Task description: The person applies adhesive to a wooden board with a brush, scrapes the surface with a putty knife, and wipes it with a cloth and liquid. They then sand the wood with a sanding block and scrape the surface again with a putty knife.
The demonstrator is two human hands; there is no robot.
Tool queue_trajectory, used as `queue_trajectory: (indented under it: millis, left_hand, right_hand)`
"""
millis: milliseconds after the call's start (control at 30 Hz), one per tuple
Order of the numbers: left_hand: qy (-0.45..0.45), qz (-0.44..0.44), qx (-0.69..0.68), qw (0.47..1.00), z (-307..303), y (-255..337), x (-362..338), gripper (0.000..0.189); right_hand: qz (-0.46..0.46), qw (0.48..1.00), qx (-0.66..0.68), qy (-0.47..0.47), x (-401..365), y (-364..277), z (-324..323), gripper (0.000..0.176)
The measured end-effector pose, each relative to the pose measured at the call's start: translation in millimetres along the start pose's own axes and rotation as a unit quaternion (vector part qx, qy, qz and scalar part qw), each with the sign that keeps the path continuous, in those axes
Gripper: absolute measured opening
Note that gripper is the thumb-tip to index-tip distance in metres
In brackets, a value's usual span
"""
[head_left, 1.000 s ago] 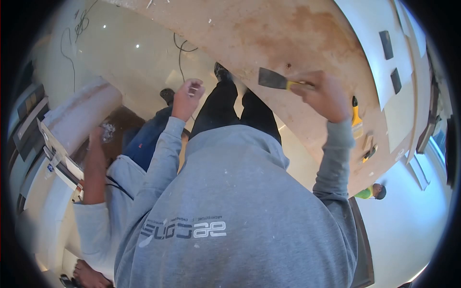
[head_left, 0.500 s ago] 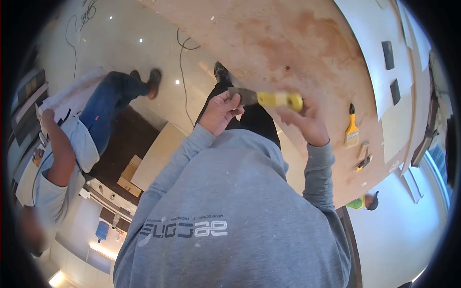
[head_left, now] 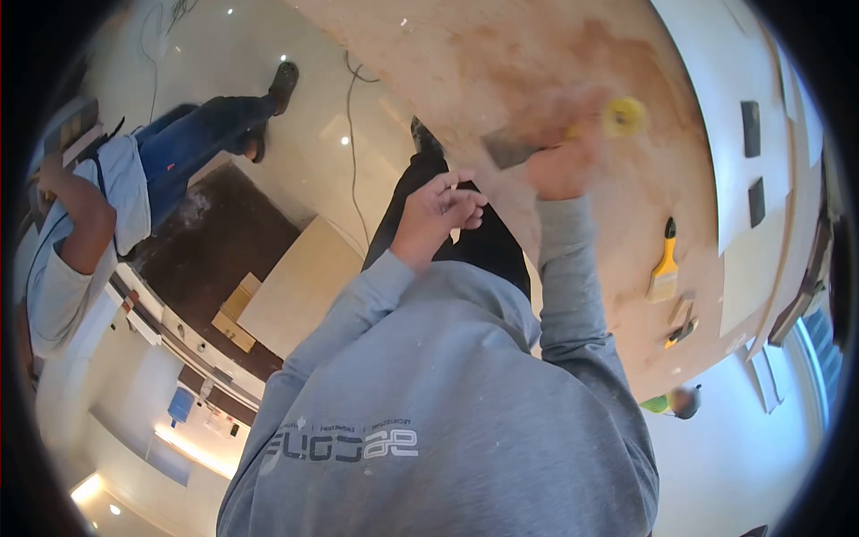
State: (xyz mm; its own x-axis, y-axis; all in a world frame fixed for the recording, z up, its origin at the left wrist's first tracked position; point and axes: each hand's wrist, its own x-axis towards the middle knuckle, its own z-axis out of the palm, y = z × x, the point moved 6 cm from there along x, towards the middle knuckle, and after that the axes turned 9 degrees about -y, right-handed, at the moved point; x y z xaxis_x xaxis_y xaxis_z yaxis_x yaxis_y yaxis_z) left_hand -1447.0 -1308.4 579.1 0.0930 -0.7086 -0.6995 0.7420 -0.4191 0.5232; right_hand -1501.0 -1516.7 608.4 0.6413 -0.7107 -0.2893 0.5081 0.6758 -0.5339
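Observation:
My right hand (head_left: 565, 159), blurred by motion, is closed around a putty knife. Its yellow handle end (head_left: 625, 116) sticks out past the fingers, and its grey blade (head_left: 508, 149) points left over the wooden board (head_left: 573, 259). My left hand (head_left: 438, 215) is in front of my lap, apart from the blade. Its fingers are loosely bent with gaps between them, and I see nothing in them. A paintbrush (head_left: 664, 264) with a yellow handle and black tip lies on the board, right of my right forearm. Near it is a small tool with yellow and black parts (head_left: 682, 334).
White sheets (head_left: 707, 116) with two dark blocks (head_left: 751, 130) lie along the board's right side. At left a co-worker in jeans (head_left: 201, 134) leans by stacked material. A cable (head_left: 351, 161) runs across the floor. Another person (head_left: 684, 402) is at lower right.
My right hand has swung the putty knife away from my left hand, up and over the board. My left hand has let go of the blade. The co-worker at left has shifted.

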Motion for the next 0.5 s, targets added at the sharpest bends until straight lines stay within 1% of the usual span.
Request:
queue_trajectory:
  millis: [33, 100, 133, 233, 267, 367, 400, 433, 500]
  left_hand:
    - [0.005, -0.007, 0.011, 1.0, -7.5, -3.8, -5.9, 0.037]
    - [0.01, -0.026, 0.038, 0.999, -29.0, -17.2, -17.2, 0.04]
    - [0.031, -0.03, 0.056, 0.997, -41.5, -24.0, -21.3, 0.043]
    - [0.098, -0.045, 0.077, 0.991, -73.7, -30.0, -30.0, 0.039]
    - [0.119, -0.046, 0.084, 0.988, -82.3, -31.2, -32.5, 0.036]
    - [0.129, -0.038, 0.083, 0.987, -95.7, -26.6, -34.9, 0.036]
    - [0.129, -0.035, 0.091, 0.987, -98.3, -23.7, -29.8, 0.036]
    - [0.131, -0.034, 0.097, 0.986, -100.3, -23.2, -28.8, 0.036]
    - [0.127, -0.036, 0.111, 0.985, -99.9, -20.5, -28.6, 0.036]
  right_hand:
    - [-0.04, 0.999, 0.021, 0.01, 6.2, -10.4, -2.5, 0.041]
    - [-0.029, 0.998, -0.014, 0.055, 20.0, 11.7, -19.4, 0.042]
    - [-0.026, 0.996, -0.033, 0.077, 24.2, 23.0, -26.0, 0.043]
    - [0.03, 0.998, -0.059, -0.011, 26.3, 57.9, -15.6, 0.041]
    - [-0.009, 0.992, -0.128, 0.003, 30.3, 47.0, -21.3, 0.038]
    - [-0.075, 0.989, 0.016, -0.124, 33.9, -4.2, 16.3, 0.031]
    - [-0.106, 0.989, -0.071, -0.074, 33.8, 10.6, 1.9, 0.029]
    - [-0.133, 0.978, -0.156, -0.022, 27.2, 41.5, -19.4, 0.027]
    - [-0.112, 0.965, -0.237, 0.02, 21.2, 55.3, -27.2, 0.023]
